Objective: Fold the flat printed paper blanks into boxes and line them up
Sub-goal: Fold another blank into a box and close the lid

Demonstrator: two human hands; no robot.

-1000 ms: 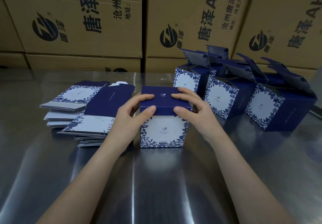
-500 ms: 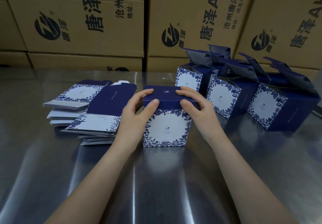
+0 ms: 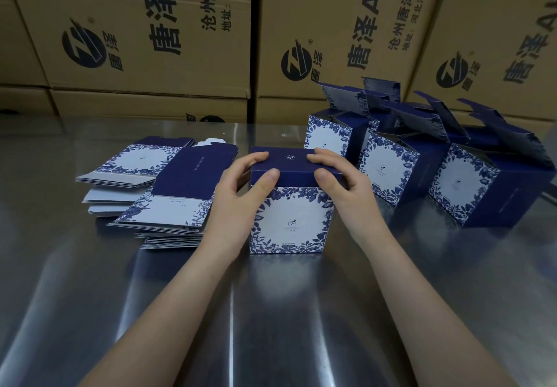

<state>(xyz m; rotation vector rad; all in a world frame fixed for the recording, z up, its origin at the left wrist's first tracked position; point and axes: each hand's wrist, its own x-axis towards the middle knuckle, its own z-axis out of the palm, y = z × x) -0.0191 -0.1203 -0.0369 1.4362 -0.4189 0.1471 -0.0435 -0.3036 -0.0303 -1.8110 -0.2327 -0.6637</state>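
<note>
1. Step, likely: closing the top flap of box, which stands upright mid-surface, between the flat blanks and the folded boxes.
2. Left hand and right hand each pinch the flap, thumbs in front, fingers on top.
3. Next, probably: seat the flap, then slide the box right into the row.

Desk: brushed metal, glossy, reflective. Box: smooth printed paper, matt. Flat blanks: same paper. Cartons behind: brown corrugated cardboard, matt.

I log: box centre on table; blank stacks just left; folded boxes in row right, slightly behind; cartons along back.
</note>
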